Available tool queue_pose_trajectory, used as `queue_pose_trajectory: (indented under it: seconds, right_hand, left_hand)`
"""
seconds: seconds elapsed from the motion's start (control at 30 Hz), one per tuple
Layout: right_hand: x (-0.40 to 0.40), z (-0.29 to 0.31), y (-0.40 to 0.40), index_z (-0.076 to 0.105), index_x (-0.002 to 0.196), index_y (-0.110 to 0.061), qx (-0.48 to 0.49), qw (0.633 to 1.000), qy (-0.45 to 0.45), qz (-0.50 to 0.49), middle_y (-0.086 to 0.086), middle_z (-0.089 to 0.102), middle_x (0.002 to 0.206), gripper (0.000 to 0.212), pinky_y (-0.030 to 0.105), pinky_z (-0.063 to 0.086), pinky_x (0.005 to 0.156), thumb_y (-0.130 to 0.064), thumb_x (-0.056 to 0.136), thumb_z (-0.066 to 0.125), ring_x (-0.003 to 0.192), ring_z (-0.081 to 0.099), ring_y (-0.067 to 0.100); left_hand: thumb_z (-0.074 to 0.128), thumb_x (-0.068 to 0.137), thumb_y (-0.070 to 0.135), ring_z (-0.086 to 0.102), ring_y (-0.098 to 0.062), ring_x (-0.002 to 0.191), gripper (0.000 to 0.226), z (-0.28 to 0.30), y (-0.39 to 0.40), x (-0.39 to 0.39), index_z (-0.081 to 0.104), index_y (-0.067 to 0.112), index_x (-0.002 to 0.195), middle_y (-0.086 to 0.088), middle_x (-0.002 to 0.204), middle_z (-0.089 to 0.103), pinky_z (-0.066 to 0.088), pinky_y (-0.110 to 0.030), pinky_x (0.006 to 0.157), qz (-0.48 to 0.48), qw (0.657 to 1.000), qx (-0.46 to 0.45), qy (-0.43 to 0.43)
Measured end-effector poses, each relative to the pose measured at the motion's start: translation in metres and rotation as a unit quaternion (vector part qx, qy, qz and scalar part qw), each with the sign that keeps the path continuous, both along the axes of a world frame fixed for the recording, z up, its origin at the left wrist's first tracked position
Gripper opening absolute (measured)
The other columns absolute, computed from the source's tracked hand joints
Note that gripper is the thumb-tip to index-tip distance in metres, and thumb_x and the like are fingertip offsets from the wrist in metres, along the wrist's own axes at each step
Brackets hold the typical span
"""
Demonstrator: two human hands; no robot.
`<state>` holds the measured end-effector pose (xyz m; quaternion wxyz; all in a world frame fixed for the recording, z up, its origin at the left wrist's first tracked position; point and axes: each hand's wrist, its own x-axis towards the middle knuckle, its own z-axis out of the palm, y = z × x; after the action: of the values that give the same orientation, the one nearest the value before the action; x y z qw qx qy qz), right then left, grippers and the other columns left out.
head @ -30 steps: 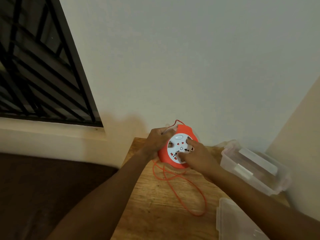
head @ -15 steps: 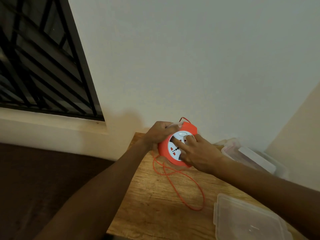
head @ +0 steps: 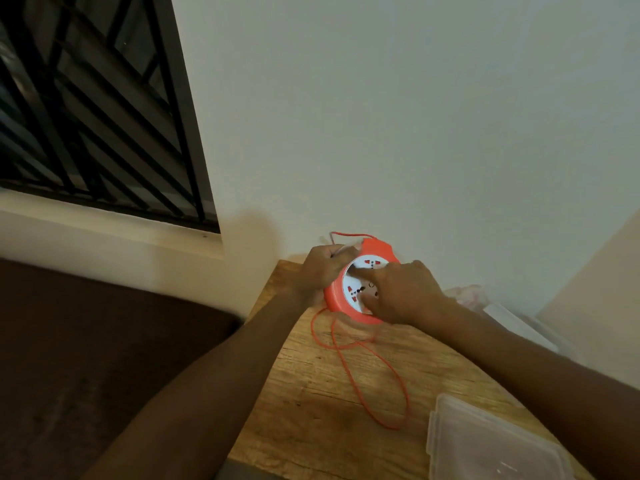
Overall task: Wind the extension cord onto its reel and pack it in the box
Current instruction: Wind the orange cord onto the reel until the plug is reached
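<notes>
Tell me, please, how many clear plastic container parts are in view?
2: a clear lid on the wooden table's near right corner, and a clear box behind the right forearm, largely hidden.

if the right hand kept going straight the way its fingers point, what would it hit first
The right hand points left across the round orange reel's white socket face; going on, it would likely meet the left hand gripping the reel's far rim, though depth is unclear.

A plain off-white plaster wall [head: 398, 116] rises behind a worn, light wooden tabletop [head: 322, 403]. At left, a dark window with black metal grille bars [head: 86, 109] sits above a pale sill [head: 104, 226]; dim, warm light.
</notes>
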<state>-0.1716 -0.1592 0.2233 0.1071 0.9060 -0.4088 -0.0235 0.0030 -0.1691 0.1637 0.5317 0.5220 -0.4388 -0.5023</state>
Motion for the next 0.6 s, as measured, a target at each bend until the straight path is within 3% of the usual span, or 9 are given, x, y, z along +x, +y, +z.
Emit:
queue_pose_trajectory:
  seconds: [0.13, 0.2, 0.27, 0.3, 0.33, 0.37, 0.47, 0.53, 0.6]
  right_hand:
    - [-0.002, -0.008, -0.009, 0.051, 0.135, -0.043, 0.118, 0.961, -0.209, -0.136, 0.003, 0.067, 0.122, 0.046, 0.033, 0.048, 0.079, -0.051, 0.089, 0.053, 0.104, 0.064, 0.026]
    - [-0.002, -0.015, -0.011, 0.055, 0.137, -0.033, 0.212, 0.882, -0.372, -0.198, 0.002, 0.067, 0.123, 0.05, 0.028, 0.05, 0.077, -0.038, 0.087, 0.062, 0.103, 0.066, 0.019]
    - [0.0, -0.022, -0.008, 0.05, 0.142, -0.023, 0.34, 0.756, -0.502, -0.246, -0.002, 0.071, 0.102, 0.059, 0.02, 0.051, 0.058, -0.024, 0.086, 0.067, 0.079, 0.071, 0.006]
    - [0.0, -0.025, -0.003, 0.046, 0.145, -0.022, 0.38, 0.717, -0.525, -0.257, -0.004, 0.07, 0.098, 0.064, 0.019, 0.049, 0.05, -0.022, 0.085, 0.068, 0.07, 0.071, 0.005]
    - [0.001, -0.029, 0.001, 0.042, 0.146, -0.022, 0.39, 0.718, -0.517, -0.255, -0.006, 0.067, 0.105, 0.068, 0.018, 0.048, 0.05, -0.024, 0.084, 0.069, 0.071, 0.069, 0.005]
    - [0.001, -0.033, 0.005, 0.04, 0.146, -0.025, 0.366, 0.759, -0.482, -0.239, -0.009, 0.063, 0.111, 0.07, 0.017, 0.046, 0.056, -0.029, 0.083, 0.07, 0.078, 0.065, 0.002]
    - [-0.005, -0.031, 0.009, 0.055, 0.13, -0.029, 0.115, 0.944, -0.296, -0.09, -0.006, 0.071, 0.109, 0.049, 0.024, 0.047, 0.065, -0.033, 0.083, 0.066, 0.087, 0.064, 0.008]
    - [-0.009, -0.025, 0.004, 0.065, 0.117, -0.027, -0.014, 0.988, -0.147, 0.048, 0.003, 0.064, 0.123, 0.035, 0.033, 0.051, 0.071, -0.023, 0.083, 0.066, 0.102, 0.062, 0.024]
    - [-0.013, -0.02, -0.004, 0.066, 0.118, -0.029, -0.033, 0.989, -0.018, 0.14, 0.009, 0.048, 0.143, 0.039, 0.037, 0.052, 0.074, -0.015, 0.081, 0.069, 0.115, 0.054, 0.03]
  left_hand:
    - [0.073, 0.095, 0.042, 0.068, -0.033, 0.08, 0.047, -0.007, 0.006, -0.012, 0.073, -0.004, 0.103, -0.023, 0.09, 0.071, 0.057, -0.044, 0.074, 0.072, 0.995, -0.009, 0.069]
    - [0.074, 0.094, 0.045, 0.068, -0.031, 0.077, 0.047, -0.009, 0.006, -0.016, 0.074, -0.002, 0.1, -0.017, 0.088, 0.073, 0.057, -0.043, 0.072, 0.118, 0.99, -0.002, 0.08]
    - [0.074, 0.093, 0.046, 0.072, -0.037, 0.075, 0.046, -0.01, 0.006, -0.016, 0.076, 0.001, 0.097, -0.017, 0.087, 0.076, 0.06, -0.048, 0.07, 0.14, 0.988, 0.005, 0.071]
    - [0.074, 0.093, 0.047, 0.075, -0.041, 0.078, 0.044, -0.013, 0.006, -0.014, 0.077, 0.003, 0.096, -0.017, 0.088, 0.079, 0.063, -0.051, 0.072, 0.136, 0.988, 0.012, 0.065]
    - [0.074, 0.092, 0.048, 0.077, -0.041, 0.082, 0.042, -0.015, 0.006, -0.012, 0.079, 0.006, 0.095, -0.017, 0.089, 0.081, 0.065, -0.052, 0.075, 0.127, 0.989, 0.021, 0.065]
    - [0.075, 0.092, 0.048, 0.078, -0.04, 0.081, 0.039, -0.016, 0.007, -0.009, 0.08, 0.009, 0.091, -0.016, 0.088, 0.081, 0.065, -0.05, 0.075, 0.118, 0.99, 0.027, 0.07]
    - [0.075, 0.092, 0.047, 0.081, -0.03, 0.077, 0.021, -0.016, 0.008, 0.002, 0.08, 0.026, 0.087, -0.009, 0.089, 0.083, 0.067, -0.04, 0.069, 0.089, 0.993, 0.033, 0.069]
    - [0.075, 0.093, 0.046, 0.081, -0.025, 0.075, 0.021, -0.014, 0.009, 0.009, 0.08, 0.025, 0.094, -0.01, 0.094, 0.083, 0.066, -0.034, 0.062, 0.061, 0.996, 0.029, 0.064]
    - [0.075, 0.092, 0.046, 0.081, -0.026, 0.074, 0.034, -0.013, 0.008, 0.014, 0.079, 0.015, 0.104, -0.014, 0.095, 0.082, 0.065, -0.034, 0.062, 0.036, 0.997, 0.023, 0.062]
